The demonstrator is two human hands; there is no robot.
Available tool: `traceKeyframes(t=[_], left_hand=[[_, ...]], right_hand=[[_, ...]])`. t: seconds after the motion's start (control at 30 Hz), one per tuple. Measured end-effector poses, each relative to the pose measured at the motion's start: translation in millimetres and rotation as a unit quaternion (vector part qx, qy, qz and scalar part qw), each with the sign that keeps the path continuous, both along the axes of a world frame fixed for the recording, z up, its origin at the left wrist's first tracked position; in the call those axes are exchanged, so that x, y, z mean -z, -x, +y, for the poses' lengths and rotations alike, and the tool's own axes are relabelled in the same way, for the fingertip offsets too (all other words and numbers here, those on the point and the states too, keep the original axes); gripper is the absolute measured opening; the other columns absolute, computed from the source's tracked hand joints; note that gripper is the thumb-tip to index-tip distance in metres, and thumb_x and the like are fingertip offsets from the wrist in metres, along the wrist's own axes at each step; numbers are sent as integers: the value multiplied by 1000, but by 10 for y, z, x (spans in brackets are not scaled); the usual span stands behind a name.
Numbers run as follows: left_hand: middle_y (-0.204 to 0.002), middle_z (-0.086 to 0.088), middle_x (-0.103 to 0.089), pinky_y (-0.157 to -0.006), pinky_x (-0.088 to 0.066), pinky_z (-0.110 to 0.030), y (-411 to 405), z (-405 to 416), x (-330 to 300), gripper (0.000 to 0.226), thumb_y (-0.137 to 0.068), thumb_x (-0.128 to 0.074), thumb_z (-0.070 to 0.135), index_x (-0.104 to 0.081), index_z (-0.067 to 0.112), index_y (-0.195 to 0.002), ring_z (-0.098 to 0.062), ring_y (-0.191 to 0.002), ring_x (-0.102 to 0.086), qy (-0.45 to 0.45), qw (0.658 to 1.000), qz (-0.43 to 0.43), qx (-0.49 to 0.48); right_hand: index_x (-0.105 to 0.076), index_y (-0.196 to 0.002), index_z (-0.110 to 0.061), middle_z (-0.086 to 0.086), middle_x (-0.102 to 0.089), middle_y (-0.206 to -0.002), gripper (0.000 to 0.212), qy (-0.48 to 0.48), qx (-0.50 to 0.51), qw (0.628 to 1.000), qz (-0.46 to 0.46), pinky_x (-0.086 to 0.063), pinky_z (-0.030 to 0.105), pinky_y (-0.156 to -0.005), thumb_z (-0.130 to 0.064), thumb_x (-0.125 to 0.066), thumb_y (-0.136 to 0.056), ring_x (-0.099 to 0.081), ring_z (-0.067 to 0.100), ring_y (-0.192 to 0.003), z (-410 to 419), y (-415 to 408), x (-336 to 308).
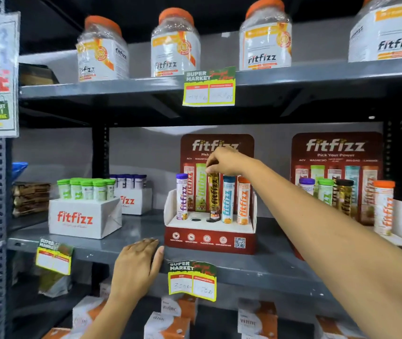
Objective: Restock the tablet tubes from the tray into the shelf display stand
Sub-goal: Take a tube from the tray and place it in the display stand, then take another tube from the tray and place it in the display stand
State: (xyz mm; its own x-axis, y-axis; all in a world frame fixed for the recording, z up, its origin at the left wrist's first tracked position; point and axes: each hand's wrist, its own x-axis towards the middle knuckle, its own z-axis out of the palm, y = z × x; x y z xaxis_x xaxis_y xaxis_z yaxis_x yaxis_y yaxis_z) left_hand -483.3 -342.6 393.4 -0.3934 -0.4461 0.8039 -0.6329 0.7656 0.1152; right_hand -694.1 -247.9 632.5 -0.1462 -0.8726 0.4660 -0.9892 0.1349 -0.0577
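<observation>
the right hand [224, 159] pinches the cap of a gold tablet tube [214, 195] seated in the display stand [209, 237] near the shelf's [280, 264] front edge; the left hand [137, 259] lies flat there, empty. a tilted tube could topple its neighbours.

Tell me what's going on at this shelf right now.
A person is restocking the red display stand. Their right hand grips the top of a gold tablet tube and sets it into a hole in the stand, between an empty hole and the blue tube. The left hand rests flat on the shelf edge beside the stand. A tray of green-capped tubes sits to the left.
</observation>
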Motion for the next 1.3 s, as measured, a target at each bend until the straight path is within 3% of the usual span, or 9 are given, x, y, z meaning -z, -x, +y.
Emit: traceKeyframes(t=[0.13, 0.23, 0.37, 0.63, 0.9, 1.07, 1.13, 1.2, 1.3], left_hand=[[-89, -9, -74, -78, -42, -35, 31, -22, 17, 64, -96, -23, 45, -74, 8, -86, -25, -84, -69, 11, 1000, 1, -11], [-85, -2, -74, -62, -48, -34, -17, -118, -62, 54, -92, -28, 45, -71, 15, -82, -23, -75, -68, 28, 998, -53, -6], [-80, 4, -70, -45, -37, -29, -64, -272, -188, 54, -90, -22, 56, -62, 22, -79, -21, -66, -65, 55, 994, -91, 28], [-97, 3, -73, -48, -47, -28, -42, -271, -130, 56, -91, -25, 55, -70, 22, -93, -19, -74, -69, 54, 996, -69, 25], [-89, 3, -74, -47, -46, -28, -44, -266, -114, 58, -89, -23, 55, -70, 20, -86, -19, -72, -68, 54, 996, -59, 32], [-111, 2, -70, -59, -47, -30, -43, -254, -136, 69, -87, -13, 61, -67, 21, -103, -18, -93, -66, 33, 997, -64, 25], [-127, 0, -61, -76, -47, -34, -87, -236, -153, 79, -86, -6, 67, -62, 21, -117, -16, -113, -57, -1, 995, -86, 41], [-145, -2, -43, -106, -30, -39, -212, -209, -139, 87, -84, 1, 70, -52, 19, -131, -15, -134, -34, -18, 992, -113, 55], [-155, 0, -19, -114, -5, -43, -785, -93, 33, 75, -89, -12, 65, -42, 18, -139, -13, -142, -9, -20, 992, -110, 52]], right_hand=[[-69, -119, -12, 6, -69, -121, 34, 4, -10, 1000, -13, -45, 28, -84, -29, -62, -91, -63, 20, -108, -27, -4, 11], [-69, -118, -13, 5, -70, -120, 33, -2, -15, 1000, -7, -48, 32, -89, -30, -62, -91, -63, 20, -106, -36, -32, 0], [-69, -118, -14, 4, -70, -118, 33, -6, -20, 1000, -13, -47, 30, -85, -30, -63, -90, -61, 16, -100, -48, -48, -1], [-72, -113, -13, 4, -72, -113, 35, -24, 4, 999, -33, -49, 32, -89, -35, -66, -86, -64, 18, -102, -11, 29, 98], [-71, -115, -15, 2, -71, -117, 38, -40, 30, 998, -36, -49, 39, -97, -37, -68, -84, -62, 18, -106, -45, -18, 154], [-66, -122, -17, 3, -67, -125, 43, -46, 63, 997, -5, -44, 44, -103, -41, -65, -85, -59, 22, -116, -49, -62, 155], [-58, -130, -20, 6, -61, -133, 49, 11, 77, 996, 43, -38, 45, -107, -43, -61, -87, -53, 27, -124, -46, -209, 207], [-55, -132, -20, 9, -58, -133, 48, 113, 37, 991, 64, -37, 43, -104, -42, -58, -90, -51, 30, -125, -14, -458, 336], [-59, -125, -17, 8, -62, -120, 38, 215, -145, 965, -23, -42, 33, -97, -34, -57, -91, -57, 23, -111, 56, -1110, 780]])
